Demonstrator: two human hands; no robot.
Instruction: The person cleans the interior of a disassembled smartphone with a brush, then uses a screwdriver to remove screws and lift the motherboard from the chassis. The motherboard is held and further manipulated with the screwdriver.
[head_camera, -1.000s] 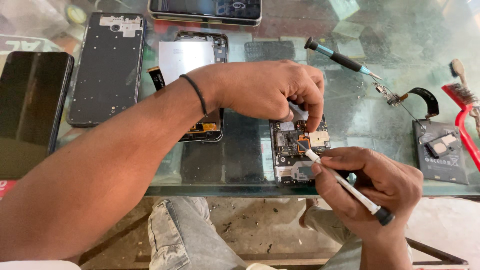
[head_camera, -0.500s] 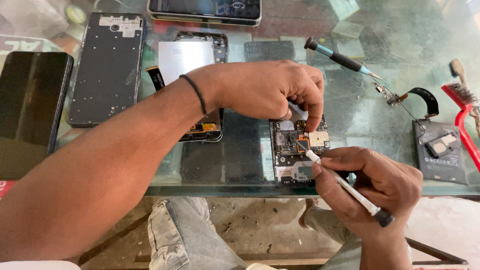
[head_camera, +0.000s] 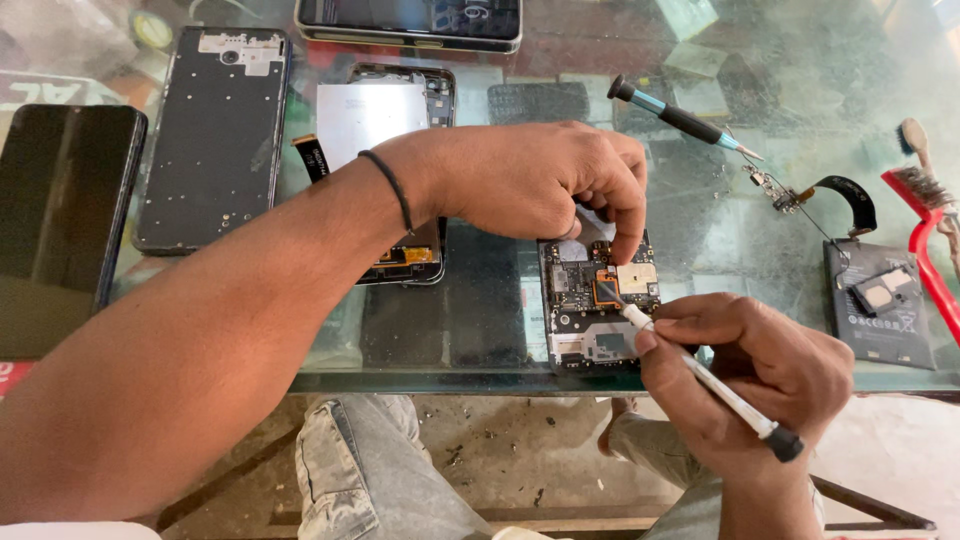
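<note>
While both hands worked at the table's near edge:
Board: phone circuit board (head_camera: 597, 315) lay flat on glass table (head_camera: 470, 330), near front rim.
Left hand: left hand (head_camera: 540, 180) reached across, fingertips (head_camera: 630, 245) pressed on board's top edge, pinning it.
Right hand: right hand (head_camera: 760, 375) gripped white screwdriver (head_camera: 700, 375) pen-style, tip on board's centre.
Nearby: blue screwdriver (head_camera: 680, 118), red brush (head_camera: 925, 235), battery (head_camera: 880, 305) to right; phone frame (head_camera: 215, 135) and dark screen panel (head_camera: 60, 220) to left.
</note>
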